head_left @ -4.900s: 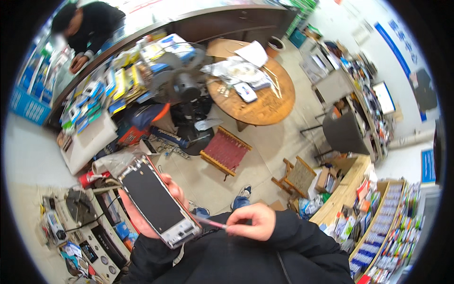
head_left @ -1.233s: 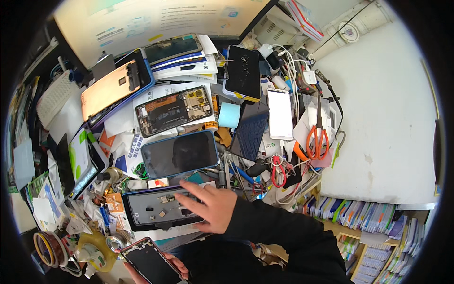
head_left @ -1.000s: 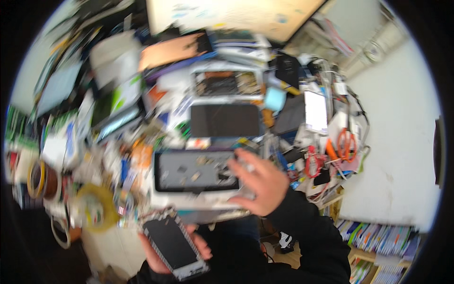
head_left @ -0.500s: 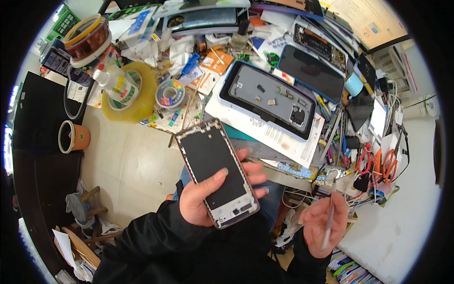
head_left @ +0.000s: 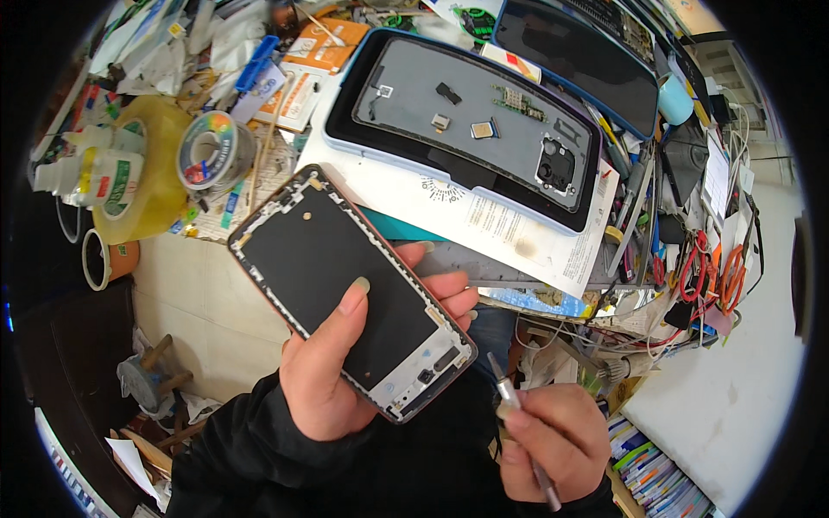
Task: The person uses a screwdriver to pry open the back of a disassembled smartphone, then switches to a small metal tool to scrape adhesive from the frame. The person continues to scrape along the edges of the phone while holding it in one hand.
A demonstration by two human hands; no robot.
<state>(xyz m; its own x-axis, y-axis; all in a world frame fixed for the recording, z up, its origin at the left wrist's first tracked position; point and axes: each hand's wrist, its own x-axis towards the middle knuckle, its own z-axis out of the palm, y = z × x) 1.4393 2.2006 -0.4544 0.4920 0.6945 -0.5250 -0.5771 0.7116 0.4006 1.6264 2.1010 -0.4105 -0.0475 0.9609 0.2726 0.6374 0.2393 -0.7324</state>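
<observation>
My left hand (head_left: 324,384) grips an opened phone body (head_left: 324,259), thumb across its black inner panel and fingers behind the right edge. The phone is tilted, with a bare frame, white strip edges and a pale lower section. My right hand (head_left: 561,436) is closed around a slim metal screwdriver-like tool (head_left: 505,388). Its narrow dark tip points up toward the phone's lower right corner, apart from it. Beyond the phone lies a grey phone back panel (head_left: 406,86) in a dark-rimmed tray. Small parts rest on it, including a green circuit piece (head_left: 518,102) and a gold-faced piece (head_left: 482,129).
A solder reel (head_left: 216,151), a yellow tape roll (head_left: 160,207) and a white bottle (head_left: 82,177) stand at the left. A printed sheet (head_left: 509,229) lies under the tray. Another dark phone (head_left: 570,65) lies behind. Orange-handled scissors (head_left: 732,276) and cables crowd the right.
The view has come closer to the bench. The phone has turned and shifted left in the picture. My right hand has moved left toward the phone, its tool now pointing up and left.
</observation>
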